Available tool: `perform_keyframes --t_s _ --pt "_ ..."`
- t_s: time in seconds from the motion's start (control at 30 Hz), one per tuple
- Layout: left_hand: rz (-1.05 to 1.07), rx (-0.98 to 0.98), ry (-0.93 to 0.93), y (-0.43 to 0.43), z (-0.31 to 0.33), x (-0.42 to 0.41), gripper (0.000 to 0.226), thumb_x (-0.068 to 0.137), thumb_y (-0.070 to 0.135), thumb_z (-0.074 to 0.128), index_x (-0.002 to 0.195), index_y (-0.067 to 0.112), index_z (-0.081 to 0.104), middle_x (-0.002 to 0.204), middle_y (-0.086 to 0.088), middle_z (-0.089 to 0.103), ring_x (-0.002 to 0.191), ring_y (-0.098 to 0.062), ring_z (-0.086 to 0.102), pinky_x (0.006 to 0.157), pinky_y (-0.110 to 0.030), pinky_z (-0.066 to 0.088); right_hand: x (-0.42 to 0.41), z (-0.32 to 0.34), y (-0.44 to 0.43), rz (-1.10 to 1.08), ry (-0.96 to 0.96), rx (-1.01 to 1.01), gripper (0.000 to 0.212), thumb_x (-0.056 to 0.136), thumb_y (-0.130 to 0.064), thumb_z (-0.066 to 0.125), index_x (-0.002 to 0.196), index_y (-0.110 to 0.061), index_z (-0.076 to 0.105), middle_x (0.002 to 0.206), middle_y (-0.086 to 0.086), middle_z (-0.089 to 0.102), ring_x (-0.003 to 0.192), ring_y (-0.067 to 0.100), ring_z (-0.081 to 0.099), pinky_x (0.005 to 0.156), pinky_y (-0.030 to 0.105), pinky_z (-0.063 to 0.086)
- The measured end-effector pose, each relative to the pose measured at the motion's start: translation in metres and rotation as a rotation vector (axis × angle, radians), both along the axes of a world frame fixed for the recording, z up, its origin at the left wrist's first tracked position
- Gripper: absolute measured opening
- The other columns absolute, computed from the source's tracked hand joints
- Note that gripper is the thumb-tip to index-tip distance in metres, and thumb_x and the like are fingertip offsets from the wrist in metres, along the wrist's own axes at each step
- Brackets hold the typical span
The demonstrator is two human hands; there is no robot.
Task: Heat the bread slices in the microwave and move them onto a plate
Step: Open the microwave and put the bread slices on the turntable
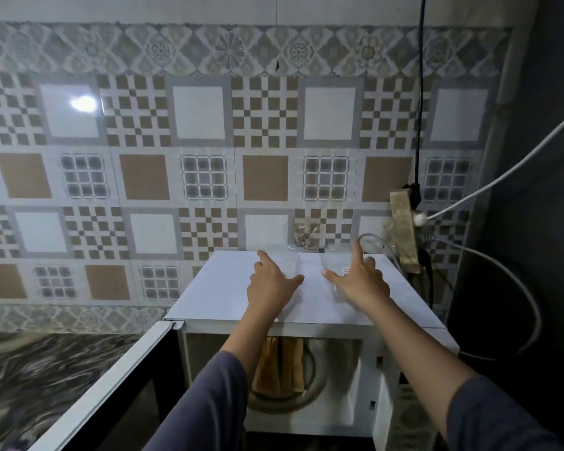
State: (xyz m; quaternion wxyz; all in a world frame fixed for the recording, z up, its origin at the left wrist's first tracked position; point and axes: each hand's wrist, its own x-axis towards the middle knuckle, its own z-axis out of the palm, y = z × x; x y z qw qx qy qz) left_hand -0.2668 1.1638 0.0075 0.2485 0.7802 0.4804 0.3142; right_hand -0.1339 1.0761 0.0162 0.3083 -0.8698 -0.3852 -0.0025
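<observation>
Several toasted bread slices [282,366] lie on the round turntable inside the white microwave [228,288], whose door [111,385] hangs open to the left. Both my arms reach over the microwave's top. My left hand [269,283] has its fingers spread beside a clear plastic container [285,260] standing on top. My right hand [360,281] is spread over a second clear plastic piece [337,271] that carries a small label. I cannot tell whether either hand grips the plastic. No ordinary plate is in view.
A patterned tile wall stands right behind the microwave. At the back right a taped power strip [404,229] with black and white cables [502,177] hangs on the wall. A dark marbled counter [46,369] runs to the left, below the open door.
</observation>
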Motion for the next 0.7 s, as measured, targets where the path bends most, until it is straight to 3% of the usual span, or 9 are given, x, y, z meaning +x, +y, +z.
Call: perform_keyframes --t_s 0.13,0.27,0.4,0.53,0.7 --pt "0.022 0.063 0.014 0.003 -0.007 0.002 0.106 0.077 0.056 0.062 0.147 0.011 -0.004 0.148 -0.013 0.032 0.13 -0.031 0.041 0.101 -0.041 0.041 0.003 -0.004 0.004 0.022 0.032 0.009 0.095 0.082 -0.062 0.053 0.147 -0.031 -0.009 0.15 0.017 0.023 0.131 0.039 0.034 0.096 0.045 0.04" --pt "0.021 0.19 0.049 -0.004 -0.001 -0.004 0.1 0.083 0.059 0.051 0.146 0.008 -0.007 0.157 -0.011 0.002 0.145 -0.029 0.002 0.115 -0.051 0.007 -0.001 0.001 -0.005 0.053 0.076 0.058 0.095 0.083 -0.06 0.052 0.148 -0.028 -0.01 0.157 0.015 0.008 0.141 0.04 0.015 0.111 0.048 0.025" --pt "0.016 0.311 -0.06 -0.029 0.014 -0.021 0.08 0.093 0.051 0.036 0.147 0.008 -0.004 0.158 -0.006 0.0 0.146 -0.022 -0.006 0.116 -0.048 -0.003 -0.016 0.012 -0.022 0.057 -0.026 0.218 0.081 0.091 -0.051 0.046 0.149 -0.023 -0.002 0.158 0.011 0.004 0.145 0.029 0.004 0.117 0.042 0.015" --pt "0.02 0.361 -0.214 -0.07 0.023 -0.057 0.065 0.096 0.044 0.034 0.148 0.012 0.011 0.157 -0.004 0.014 0.145 -0.018 0.007 0.118 -0.035 0.009 -0.053 0.024 -0.04 0.167 -0.051 0.346 0.067 0.094 -0.038 0.047 0.148 -0.017 0.013 0.156 0.008 0.013 0.144 0.025 0.011 0.113 0.037 0.022" --pt "0.147 0.477 -0.36 -0.124 0.024 -0.138 0.044 0.098 0.038 0.035 0.132 0.012 0.043 0.134 -0.004 0.049 0.124 -0.018 0.044 0.102 -0.031 0.036 -0.131 0.021 -0.062 0.422 -0.002 0.399 0.053 0.094 -0.033 0.048 0.14 -0.015 0.03 0.149 0.005 0.026 0.136 0.023 0.028 0.107 0.033 0.03"
